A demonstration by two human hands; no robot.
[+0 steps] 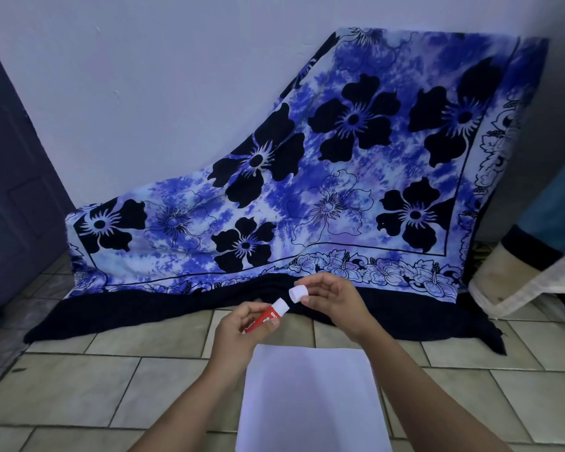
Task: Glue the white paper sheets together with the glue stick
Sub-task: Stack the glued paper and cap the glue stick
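Observation:
A white paper sheet [310, 399] lies flat on the tiled floor between my forearms. Above its far edge, my left hand [238, 331] grips a red glue stick [268, 316] whose white tip points up and to the right. My right hand [334, 296] pinches the white cap [298, 293] just off the tip, a small gap apart from the stick. I cannot tell whether one sheet or more lie in the stack.
A blue floral cloth [323, 177] drapes from the wall down onto the tiled floor [79, 386], its dark hem just beyond my hands. A dark door [10, 190] stands at the left. A pale container [515, 282] sits at the right.

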